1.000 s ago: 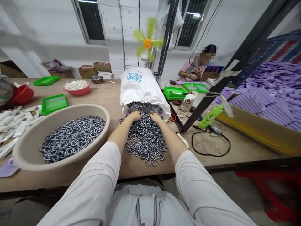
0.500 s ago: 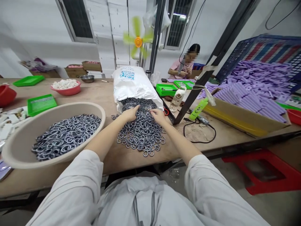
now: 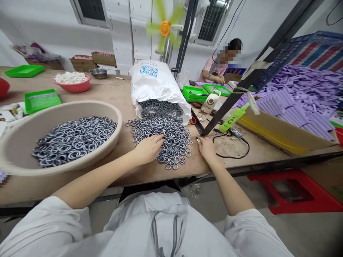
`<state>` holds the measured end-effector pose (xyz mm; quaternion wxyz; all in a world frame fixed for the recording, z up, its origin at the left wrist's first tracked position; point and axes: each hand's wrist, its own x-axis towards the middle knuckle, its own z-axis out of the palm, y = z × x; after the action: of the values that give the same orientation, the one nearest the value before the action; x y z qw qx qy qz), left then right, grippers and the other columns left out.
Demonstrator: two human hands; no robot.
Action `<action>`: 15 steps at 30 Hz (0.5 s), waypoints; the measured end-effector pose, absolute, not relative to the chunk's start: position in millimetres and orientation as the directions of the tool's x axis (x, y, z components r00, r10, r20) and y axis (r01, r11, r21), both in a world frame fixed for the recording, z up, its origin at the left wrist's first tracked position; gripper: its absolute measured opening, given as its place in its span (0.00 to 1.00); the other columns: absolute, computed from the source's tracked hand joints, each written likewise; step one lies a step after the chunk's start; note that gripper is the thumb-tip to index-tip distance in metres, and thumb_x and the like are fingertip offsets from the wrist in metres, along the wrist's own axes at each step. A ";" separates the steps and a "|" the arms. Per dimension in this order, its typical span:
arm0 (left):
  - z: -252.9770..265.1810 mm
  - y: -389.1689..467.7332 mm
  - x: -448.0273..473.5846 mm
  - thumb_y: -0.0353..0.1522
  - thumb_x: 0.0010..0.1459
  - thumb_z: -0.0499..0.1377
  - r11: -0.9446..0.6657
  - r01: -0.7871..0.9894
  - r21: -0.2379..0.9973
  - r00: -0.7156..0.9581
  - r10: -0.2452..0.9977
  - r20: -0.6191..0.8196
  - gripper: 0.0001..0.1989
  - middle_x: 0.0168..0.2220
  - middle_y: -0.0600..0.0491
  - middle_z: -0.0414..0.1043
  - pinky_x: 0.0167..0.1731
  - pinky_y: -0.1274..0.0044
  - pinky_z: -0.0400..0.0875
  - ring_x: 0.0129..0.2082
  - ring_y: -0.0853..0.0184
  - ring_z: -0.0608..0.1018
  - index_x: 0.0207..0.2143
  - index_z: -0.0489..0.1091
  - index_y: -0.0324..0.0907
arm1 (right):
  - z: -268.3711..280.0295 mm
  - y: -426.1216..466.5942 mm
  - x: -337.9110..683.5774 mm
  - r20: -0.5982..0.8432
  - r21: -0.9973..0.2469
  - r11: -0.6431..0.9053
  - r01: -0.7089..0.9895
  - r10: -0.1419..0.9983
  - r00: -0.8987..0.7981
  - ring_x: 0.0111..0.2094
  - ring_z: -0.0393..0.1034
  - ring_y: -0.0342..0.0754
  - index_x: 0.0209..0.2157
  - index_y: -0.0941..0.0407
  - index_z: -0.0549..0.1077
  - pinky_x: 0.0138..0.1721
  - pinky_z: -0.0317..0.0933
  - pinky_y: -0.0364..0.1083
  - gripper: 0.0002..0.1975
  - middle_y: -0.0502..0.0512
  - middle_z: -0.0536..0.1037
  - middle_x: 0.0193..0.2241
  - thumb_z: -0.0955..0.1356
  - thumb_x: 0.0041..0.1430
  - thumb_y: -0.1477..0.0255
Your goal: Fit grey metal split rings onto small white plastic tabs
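Observation:
A loose pile of dark grey rings (image 3: pixel 171 142) spills onto the table from the mouth of a white sack (image 3: pixel 160 84). My left hand (image 3: pixel 150 148) lies over the near left side of the pile, its fingers stretched out and touching rings. To the right of the pile, my right hand (image 3: pixel 207 148) rests at the table with its fingers closed. At its fingertips shows a small dark and whitish bit, too small to name. A wide beige basin (image 3: pixel 118 125) on the left holds many more of these rings.
A black post (image 3: pixel 227 101) rises from the table beyond my right hand. Near it lie a green bottle (image 3: pixel 233 117), a black cable (image 3: pixel 248 146) and red-handled scissors (image 3: pixel 193 120). Purple pieces (image 3: pixel 300 96) fill a carton on the right. A co-worker (image 3: pixel 214 69) sits across the table.
Both hands have drawn back from the sack's mouth toward me. My left hand now lies on the pile; my right hand has moved off it to the right. The view has tilted down slightly.

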<state>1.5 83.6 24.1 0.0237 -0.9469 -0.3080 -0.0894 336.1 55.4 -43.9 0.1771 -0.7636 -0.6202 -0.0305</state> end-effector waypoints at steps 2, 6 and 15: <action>21.1 79.1 -13.7 0.33 0.65 0.47 -0.776 0.626 0.072 0.757 0.628 0.184 0.22 0.64 0.42 0.63 0.62 0.67 0.61 0.62 0.57 0.67 0.58 0.67 0.37 | -44.1 59.6 337.2 0.264 -0.235 -0.178 0.956 0.935 0.239 0.46 0.70 0.58 0.53 0.63 0.74 0.51 0.61 0.52 0.21 0.70 0.76 0.46 0.60 0.61 0.76; 15.7 73.4 -45.2 0.32 0.65 0.48 -0.649 0.747 0.145 0.624 0.760 0.183 0.20 0.59 0.43 0.66 0.57 0.67 0.66 0.57 0.57 0.70 0.55 0.69 0.39 | -44.2 64.4 347.3 0.265 -0.276 -0.197 0.941 0.925 0.271 0.43 0.71 0.58 0.49 0.63 0.77 0.48 0.63 0.54 0.20 0.70 0.78 0.42 0.60 0.61 0.73; 11.8 89.2 -37.0 0.30 0.66 0.47 -0.559 0.809 0.181 0.525 0.827 0.202 0.17 0.48 0.44 0.68 0.47 0.69 0.70 0.48 0.59 0.71 0.51 0.70 0.42 | -17.6 83.0 296.2 0.397 -0.771 0.111 0.627 0.854 0.337 0.27 0.69 0.48 0.50 0.59 0.73 0.34 0.66 0.50 0.21 0.57 0.77 0.31 0.62 0.61 0.61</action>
<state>-37.0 89.2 11.8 -0.0325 -0.8727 -0.4687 -0.1329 296.2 83.0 -17.6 0.4874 -0.6565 -0.5638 0.1163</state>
